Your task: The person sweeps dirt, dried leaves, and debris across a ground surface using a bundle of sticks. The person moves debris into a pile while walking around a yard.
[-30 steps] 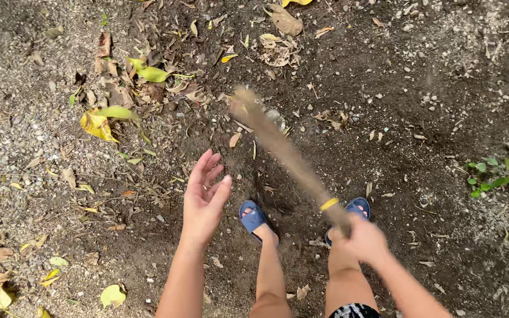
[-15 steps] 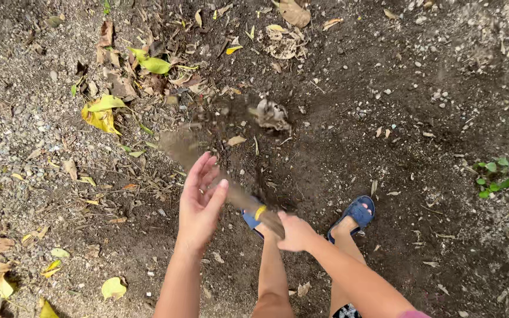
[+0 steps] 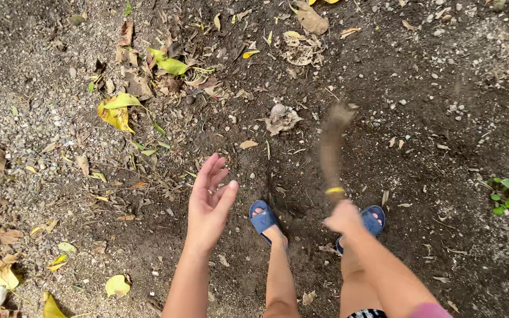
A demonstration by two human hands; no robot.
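Head view, right hand (image 3: pixel 343 218) gripping a blurred stick broom (image 3: pixel 330 147) with yellow band, left hand (image 3: pixel 208 203) open and empty, blue sandals (image 3: pixel 263 219) on leaf-strewn dirt ground (image 3: pixel 431 135).

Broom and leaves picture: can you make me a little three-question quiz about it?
1. True or false: the left hand is open and holds nothing.
2. What does the right hand grip? A) a rake B) a stick broom with a yellow band C) a bucket
3. Fill in: both feet wear ____ sandals.

Key: 1 true. 2 B; the broom is blurred and points up the picture over dark soil. 3 blue.
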